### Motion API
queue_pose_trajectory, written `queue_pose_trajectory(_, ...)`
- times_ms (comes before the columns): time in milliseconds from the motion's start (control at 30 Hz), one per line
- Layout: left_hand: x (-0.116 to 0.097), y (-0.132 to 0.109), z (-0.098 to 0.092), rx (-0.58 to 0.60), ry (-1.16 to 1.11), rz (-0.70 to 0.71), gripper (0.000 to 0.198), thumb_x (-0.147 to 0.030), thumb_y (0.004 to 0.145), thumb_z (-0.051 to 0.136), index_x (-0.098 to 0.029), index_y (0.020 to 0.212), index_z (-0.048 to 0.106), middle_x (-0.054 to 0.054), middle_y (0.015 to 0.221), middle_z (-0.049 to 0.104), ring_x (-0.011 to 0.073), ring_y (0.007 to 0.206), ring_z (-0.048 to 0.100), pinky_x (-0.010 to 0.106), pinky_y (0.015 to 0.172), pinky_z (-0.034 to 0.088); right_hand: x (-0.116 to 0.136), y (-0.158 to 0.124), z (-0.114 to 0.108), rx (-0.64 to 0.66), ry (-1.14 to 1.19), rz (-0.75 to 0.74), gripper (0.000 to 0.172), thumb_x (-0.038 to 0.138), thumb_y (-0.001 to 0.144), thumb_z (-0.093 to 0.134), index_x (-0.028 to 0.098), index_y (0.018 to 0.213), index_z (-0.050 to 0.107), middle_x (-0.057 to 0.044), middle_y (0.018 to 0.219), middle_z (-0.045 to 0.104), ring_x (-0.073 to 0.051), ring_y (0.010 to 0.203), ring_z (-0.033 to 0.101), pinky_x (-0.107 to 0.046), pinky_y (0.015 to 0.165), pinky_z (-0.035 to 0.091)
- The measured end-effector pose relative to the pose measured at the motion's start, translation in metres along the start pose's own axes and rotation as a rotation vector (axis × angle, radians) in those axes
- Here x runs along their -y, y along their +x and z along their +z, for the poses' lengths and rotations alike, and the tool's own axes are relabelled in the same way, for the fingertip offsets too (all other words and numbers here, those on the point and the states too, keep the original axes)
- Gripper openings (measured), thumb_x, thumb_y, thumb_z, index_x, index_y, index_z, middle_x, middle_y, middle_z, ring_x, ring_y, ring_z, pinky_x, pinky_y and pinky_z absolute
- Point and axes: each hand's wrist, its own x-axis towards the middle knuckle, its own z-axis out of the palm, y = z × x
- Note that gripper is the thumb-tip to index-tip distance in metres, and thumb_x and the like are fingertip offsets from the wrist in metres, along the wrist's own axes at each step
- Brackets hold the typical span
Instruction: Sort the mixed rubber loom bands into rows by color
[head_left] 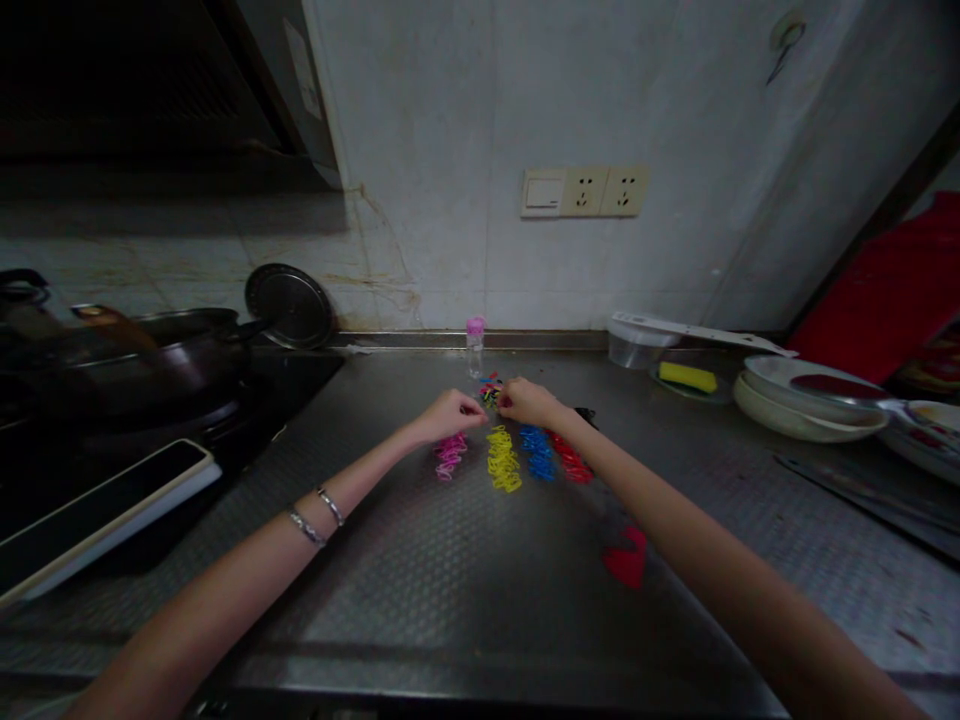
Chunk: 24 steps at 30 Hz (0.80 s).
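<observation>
while left hand (pixel 448 413) and right hand (pixel 531 402) curl mid-frame, finger grips unclear, bands (pixel 503 462) seem light, springy: pinch edges.

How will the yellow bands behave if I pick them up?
The yellow bands look thin and curled, so they're probably floppy and light. Crowded together in one strip, they may cling or tangle, so a pinch could lift several.

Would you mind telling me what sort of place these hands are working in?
It looks like a kitchen, probably a home one: a pan sits at the left, a yellow sponge lies toward the right, and stacked bowls stand beyond it on the metal counter.
</observation>
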Motion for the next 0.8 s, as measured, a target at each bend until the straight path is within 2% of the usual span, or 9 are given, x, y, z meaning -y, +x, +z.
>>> queue_pose_trajectory(200,0.012,0.009,-0.011,-0.055,0.072,-0.056,0.026,-0.026,0.07,0.052,-0.01,0.08,0.071,0.004,0.067,0.067,0.0118,0.06,0.055,0.021,0.058,0.04,0.003,0.001,0.003,-0.009,-0.024,0.052,0.018,0.024,0.076,0.052,0.02,0.083,0.068,-0.008,0.091,0.066,-0.02,0.085,0.06,-0.022,0.068,0.044)
queue_pose_trajectory(400,0.023,0.021,-0.01,-0.08,0.21,-0.042,0.027,-0.024,0.068,0.05,-0.011,0.079,0.071,0.004,0.069,0.067,0.0119,0.061,0.055,0.02,0.058,0.039,0.004,0.001,0.005,-0.027,-0.033,0.059,0.018,0.022,0.076,0.05,0.02,0.082,0.067,-0.009,0.091,0.065,-0.021,0.086,0.059,-0.024,0.067,0.044)
queue_pose_trajectory(533,0.026,0.026,-0.008,-0.075,0.283,-0.089,0.026,-0.023,0.067,0.051,-0.014,0.08,0.071,0.002,0.069,0.067,0.0118,0.061,0.055,0.02,0.059,0.04,0.003,-0.001,-0.001,-0.038,0.029,0.05,0.016,0.021,0.075,0.053,0.018,0.081,0.067,-0.008,0.088,0.066,-0.018,0.084,0.058,-0.021,0.067,0.042)
queue_pose_trajectory(633,0.024,0.028,-0.006,-0.083,0.311,-0.135,0.024,-0.024,0.066,0.054,-0.016,0.081,0.071,0.002,0.071,0.067,0.0121,0.063,0.056,0.02,0.059,0.04,0.001,-0.009,-0.009,-0.096,0.109,-0.006,0.015,0.022,0.074,0.054,0.018,0.079,0.067,-0.006,0.083,0.066,-0.017,0.081,0.057,-0.021,0.069,0.04)
queue_pose_trajectory(800,0.017,0.035,-0.001,-0.079,0.323,-0.124,0.02,-0.029,0.067,0.058,-0.019,0.077,0.071,0.001,0.069,0.066,0.013,0.063,0.055,0.02,0.058,0.04,0.007,-0.033,-0.015,-0.161,0.245,-0.201,0.015,0.021,0.075,0.054,0.016,0.077,0.068,-0.004,0.079,0.065,-0.014,0.076,0.056,-0.022,0.071,0.039)
